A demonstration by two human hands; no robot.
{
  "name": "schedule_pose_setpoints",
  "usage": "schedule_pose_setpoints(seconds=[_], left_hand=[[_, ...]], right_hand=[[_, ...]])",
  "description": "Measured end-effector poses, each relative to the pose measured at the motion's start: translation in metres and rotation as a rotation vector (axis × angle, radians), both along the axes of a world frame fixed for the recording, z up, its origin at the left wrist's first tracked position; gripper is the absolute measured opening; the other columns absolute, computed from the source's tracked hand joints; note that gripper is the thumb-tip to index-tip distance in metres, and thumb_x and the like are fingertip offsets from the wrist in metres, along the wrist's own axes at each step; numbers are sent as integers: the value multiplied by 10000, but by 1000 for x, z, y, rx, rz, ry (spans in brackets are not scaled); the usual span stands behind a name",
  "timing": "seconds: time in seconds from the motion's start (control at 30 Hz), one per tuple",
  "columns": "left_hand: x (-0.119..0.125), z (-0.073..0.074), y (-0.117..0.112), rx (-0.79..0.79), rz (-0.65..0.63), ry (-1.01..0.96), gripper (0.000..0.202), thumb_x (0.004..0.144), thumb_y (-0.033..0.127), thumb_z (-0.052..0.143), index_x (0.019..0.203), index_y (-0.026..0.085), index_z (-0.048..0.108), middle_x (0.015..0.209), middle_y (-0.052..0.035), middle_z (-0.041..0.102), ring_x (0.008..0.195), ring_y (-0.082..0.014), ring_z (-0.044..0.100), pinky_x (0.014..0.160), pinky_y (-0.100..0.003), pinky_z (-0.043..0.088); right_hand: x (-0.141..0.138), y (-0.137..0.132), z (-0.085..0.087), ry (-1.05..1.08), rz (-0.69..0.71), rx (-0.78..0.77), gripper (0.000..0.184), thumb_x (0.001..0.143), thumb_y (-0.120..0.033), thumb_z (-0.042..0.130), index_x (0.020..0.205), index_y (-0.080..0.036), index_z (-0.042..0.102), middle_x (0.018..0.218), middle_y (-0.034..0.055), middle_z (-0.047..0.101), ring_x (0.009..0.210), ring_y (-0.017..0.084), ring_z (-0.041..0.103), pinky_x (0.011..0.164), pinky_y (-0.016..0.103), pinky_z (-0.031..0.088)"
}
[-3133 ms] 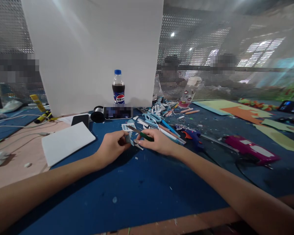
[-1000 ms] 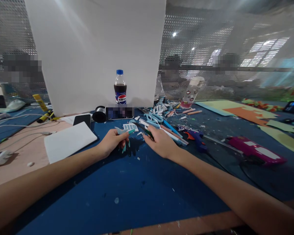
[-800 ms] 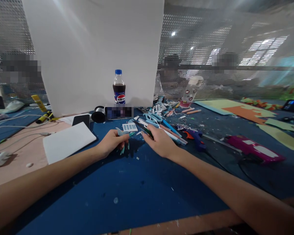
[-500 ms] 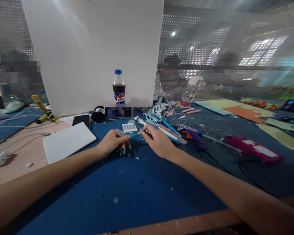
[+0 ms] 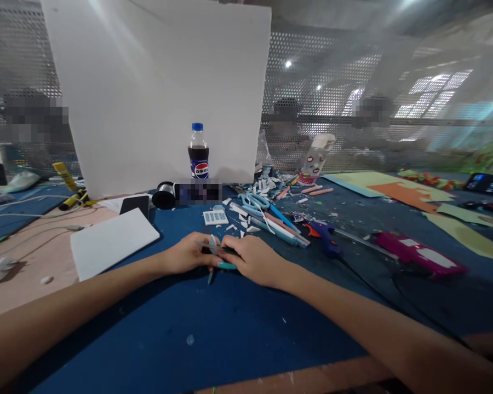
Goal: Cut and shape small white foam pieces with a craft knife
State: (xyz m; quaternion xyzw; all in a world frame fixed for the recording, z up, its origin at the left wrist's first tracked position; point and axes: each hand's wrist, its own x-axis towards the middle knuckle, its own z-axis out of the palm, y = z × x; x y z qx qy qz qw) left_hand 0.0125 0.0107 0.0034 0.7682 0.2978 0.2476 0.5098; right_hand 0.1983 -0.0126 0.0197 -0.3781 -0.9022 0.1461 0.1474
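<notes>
My left hand [image 5: 189,253] is closed, its fingertips pinching a pale flat piece [image 5: 212,244] that stands up between finger and thumb. A thin teal tip [image 5: 210,277] pokes out below these fingers. Touching the left fingertips, my right hand [image 5: 257,258] curls closed around a small teal strip [image 5: 227,266], part of which its fingers hide. Something dark green shows under the right fingers, too covered to name. Just beyond the hands lies a white card with blue marks [image 5: 216,218], among white scraps [image 5: 243,220].
Light-blue scissors [image 5: 255,202] and pens [image 5: 285,219] lie beyond my right hand. Further right are a blue glue gun [image 5: 327,238] and a magenta tool [image 5: 419,255]. A cola bottle [image 5: 199,156] stands behind, with a white board [image 5: 114,241] at left and a spool [image 5: 163,196].
Both hands have come nearer to me and closed together, fingertips now touching. The teal strip now lies at the right fingers, and the pale piece stands more upright in the left.
</notes>
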Motion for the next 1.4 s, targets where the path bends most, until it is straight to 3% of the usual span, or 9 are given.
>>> schedule_pose_setpoints(seconds=[0.1,0.33,0.43,0.57,0.67,0.8,1.13,1.4], left_hand=[[1,0,-1,126,90,-16,152,688,239,649,795,146,595,735,-7,592,597,-105,517,547,-209,414],[2,5,-5,269,180,144,154,759,284,596,782,136,559,590,20,553,518,-98,483,488,-203,377],[1,3,-3,237,253,31,285,742,273,615,979,143,524,745,-1,587,553,-98,517,527,-218,429],[-2,-1,1,297,233,-89,426,758,226,607,1169,204,499,1005,-49,554,714,-115,542,604,-229,467],[-4,-2,2,358,265,-144,355,778,210,590,1132,218,561,1007,-51,543,781,-128,533,638,-237,475],[-4,-2,2,350,278,-197,273,719,196,661,992,201,637,1025,-55,552,808,-140,545,645,-241,495],[-3,0,-6,480,394,-207,208,686,176,702,889,159,657,777,-28,642,613,-106,578,588,-231,512],[-3,-1,-7,606,338,-102,142,708,229,693,797,131,639,814,-61,629,599,-113,581,569,-237,508]], right_hand=[[0,2,0,43,-73,26,262,909,-314,354,765,-155,503,568,-10,449,485,95,368,497,231,211],[2,8,2,58,-171,89,317,922,-348,330,754,-144,505,588,12,486,514,108,402,506,240,195],[3,7,2,74,-146,88,313,928,-359,318,784,-148,498,547,-13,440,482,100,377,494,236,185],[4,7,4,132,-128,55,276,925,-346,340,794,-154,489,514,-33,412,456,95,363,488,233,195],[5,8,4,172,-117,14,233,918,-301,365,774,-160,480,539,-24,463,470,94,395,494,228,217],[5,10,4,231,-108,-58,299,917,-361,364,728,-163,483,525,-23,480,468,89,431,499,221,253],[7,8,8,442,-105,-225,378,911,-474,307,678,-188,389,424,-61,427,380,77,430,479,220,337],[4,6,8,493,-121,-198,398,896,-504,319,649,-196,368,397,-69,414,381,81,446,489,223,370]])
